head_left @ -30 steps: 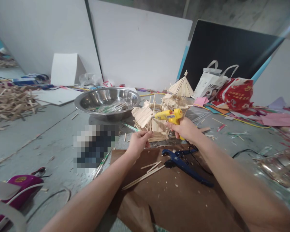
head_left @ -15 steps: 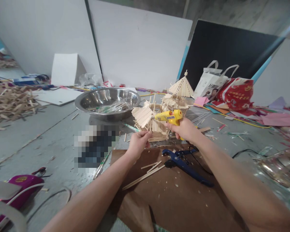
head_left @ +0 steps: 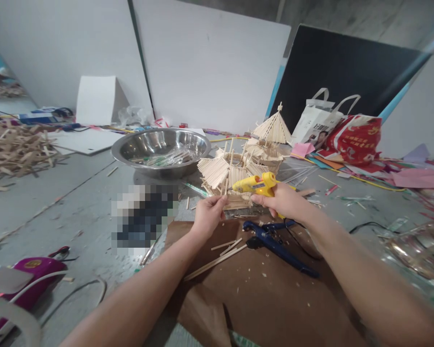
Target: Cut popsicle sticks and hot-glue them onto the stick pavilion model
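My right hand (head_left: 284,200) grips a yellow hot glue gun (head_left: 255,183), whose nozzle points left. The nozzle tip is beside a short thin wooden stick (head_left: 226,185). That stick stands upright in the pinched fingertips of my left hand (head_left: 210,212). Directly behind both hands is a stick-built model (head_left: 214,172) with sloping roof panels and a few upright sticks on top. Behind it to the right rises a pointed roof (head_left: 272,127) of the same sticks. I cannot tell whether the held stick touches the model.
A blue-handled cutter (head_left: 280,250) and loose sticks (head_left: 217,262) lie on a brown sheet (head_left: 267,303). A steel basin (head_left: 161,171) holding wrapped sticks stands back left. Paper bags (head_left: 358,137) are back right. A magenta device (head_left: 36,277) sits front left, and a wood pile (head_left: 16,154) farther back.
The glue gun in my right hand has moved down, its nozzle shifting lower along the stick. My left hand keeps its pinch in nearly the same place.
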`<state>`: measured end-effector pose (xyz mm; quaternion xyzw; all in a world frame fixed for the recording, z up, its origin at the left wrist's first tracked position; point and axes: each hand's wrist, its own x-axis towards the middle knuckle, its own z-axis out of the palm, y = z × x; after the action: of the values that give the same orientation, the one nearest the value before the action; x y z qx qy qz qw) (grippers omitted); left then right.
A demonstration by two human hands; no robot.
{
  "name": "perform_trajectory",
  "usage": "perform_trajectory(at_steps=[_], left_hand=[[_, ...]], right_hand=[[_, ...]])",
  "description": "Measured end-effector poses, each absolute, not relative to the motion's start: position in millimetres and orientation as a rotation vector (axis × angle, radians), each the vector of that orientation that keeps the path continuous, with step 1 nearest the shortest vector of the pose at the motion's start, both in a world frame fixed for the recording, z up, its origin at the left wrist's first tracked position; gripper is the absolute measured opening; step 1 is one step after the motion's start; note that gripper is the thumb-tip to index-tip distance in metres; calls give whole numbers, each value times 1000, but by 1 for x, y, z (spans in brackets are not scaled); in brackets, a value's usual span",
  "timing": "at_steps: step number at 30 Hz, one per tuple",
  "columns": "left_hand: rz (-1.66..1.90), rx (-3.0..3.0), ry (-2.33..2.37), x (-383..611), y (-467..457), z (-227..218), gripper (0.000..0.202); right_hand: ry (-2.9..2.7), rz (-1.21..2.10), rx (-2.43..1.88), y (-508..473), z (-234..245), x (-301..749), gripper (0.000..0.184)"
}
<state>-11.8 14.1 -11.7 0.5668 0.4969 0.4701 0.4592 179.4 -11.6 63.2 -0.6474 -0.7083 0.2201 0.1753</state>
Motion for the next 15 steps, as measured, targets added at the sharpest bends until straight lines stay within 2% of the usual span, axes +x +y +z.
perform_trajectory(at_steps=[15], left_hand=[[1166,1385,1221,-12,16,-9,34]], right_hand=[[-2062,472,-1880,-11,74,170,45]])
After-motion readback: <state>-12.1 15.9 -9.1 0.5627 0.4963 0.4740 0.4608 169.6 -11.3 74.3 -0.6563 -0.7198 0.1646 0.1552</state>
